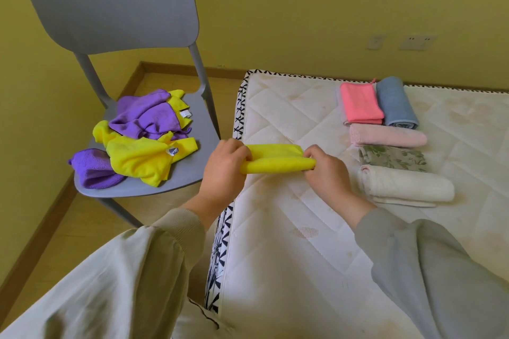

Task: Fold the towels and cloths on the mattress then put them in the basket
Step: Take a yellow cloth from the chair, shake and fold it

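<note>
A: While both ends are held, item one: yellow cloth [276, 159], folded to a narrow band, centre of frame over the mattress [275, 228] edge. Left hand [225, 170] fingers clamped on its left end, right hand [325, 170] pinching the right.

B: Handling note?

A: Probably keep it taut, match edges, lay it by the folded stack [385, 140], right of centre.

B: Unlisted?

A: No basket in view. Loose pile [140, 137] on the chair [115, 8], left; count unclear.
</note>
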The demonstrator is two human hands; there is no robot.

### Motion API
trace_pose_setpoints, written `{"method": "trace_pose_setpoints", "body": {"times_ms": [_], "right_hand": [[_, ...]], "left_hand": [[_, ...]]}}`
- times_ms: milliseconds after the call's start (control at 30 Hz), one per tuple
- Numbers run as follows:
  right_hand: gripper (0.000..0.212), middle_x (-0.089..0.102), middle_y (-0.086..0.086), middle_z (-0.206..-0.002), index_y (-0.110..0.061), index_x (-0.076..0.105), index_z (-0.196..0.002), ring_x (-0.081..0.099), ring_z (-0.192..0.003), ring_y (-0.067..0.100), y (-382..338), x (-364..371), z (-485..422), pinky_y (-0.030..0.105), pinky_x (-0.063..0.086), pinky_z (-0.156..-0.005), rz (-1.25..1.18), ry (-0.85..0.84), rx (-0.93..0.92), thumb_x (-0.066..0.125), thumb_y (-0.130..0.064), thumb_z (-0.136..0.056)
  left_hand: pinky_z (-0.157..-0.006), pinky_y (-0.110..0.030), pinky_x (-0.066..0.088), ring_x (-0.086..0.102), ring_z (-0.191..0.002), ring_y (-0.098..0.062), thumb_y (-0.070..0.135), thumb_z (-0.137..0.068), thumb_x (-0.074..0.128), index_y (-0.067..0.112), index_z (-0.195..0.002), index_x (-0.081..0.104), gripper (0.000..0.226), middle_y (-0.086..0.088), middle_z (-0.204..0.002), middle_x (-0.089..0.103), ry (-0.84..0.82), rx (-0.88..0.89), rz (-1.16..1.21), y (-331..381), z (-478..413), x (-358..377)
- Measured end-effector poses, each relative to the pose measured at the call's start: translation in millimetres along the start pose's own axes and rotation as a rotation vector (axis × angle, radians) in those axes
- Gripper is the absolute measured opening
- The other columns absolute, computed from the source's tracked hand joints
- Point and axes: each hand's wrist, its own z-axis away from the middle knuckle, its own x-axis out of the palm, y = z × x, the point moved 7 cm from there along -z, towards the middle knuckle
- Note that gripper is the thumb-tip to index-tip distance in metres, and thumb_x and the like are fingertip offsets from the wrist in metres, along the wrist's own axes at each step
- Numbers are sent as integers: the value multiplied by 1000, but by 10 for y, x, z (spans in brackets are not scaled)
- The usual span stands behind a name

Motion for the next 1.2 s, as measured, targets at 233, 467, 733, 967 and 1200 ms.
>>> {"method": "trace_pose_setpoints", "body": {"times_ms": [233,467,733,967,1200], "right_hand": [[21,59,9,-77,-10,52,-90,60,-69,27,844,635,511,30,42,-58,-110,-244,489,67,-8,-77],[51,63,24,-101,5,53,-109,63,-92,35,432,1023,979,37,55,-70,-1381,-331,1118,27,-37,-101],[38,58,10,-118,-15,49,-128,54,-118,25,37,1128,864,36,45,-95,-1702,-91,1039,55,-32,-94],[17,64,15,-114,-14,59,-102,62,-96,29,131,1147,525,47,51,-87,-1364,-29,957,67,-19,-87],[49,60,17,-126,-8,52,-131,59,-112,33,-71,1138,283,48,47,-92,-1395,-249,938,64,-30,-89]], "left_hand": [[-99,-43,38,43,-125,-37,23,-76,48,18,-121,63,48,-13,-137,47,-607,11,-121,-82,719,713],[-109,-34,29,26,-139,-30,33,-89,31,10,-107,69,48,-11,-155,26,-591,-292,-4,-142,567,713],[-74,-31,39,50,-93,-27,18,-86,64,7,-97,49,21,-10,-110,46,-464,-682,251,-299,552,824],[-57,-24,41,52,-74,-19,32,-85,70,7,-116,52,45,-11,-101,57,-538,-984,641,-358,636,923],[-94,-43,49,58,-111,-31,18,-88,67,4,-120,55,37,-16,-122,60,-511,-1132,1038,-292,653,910]]}}
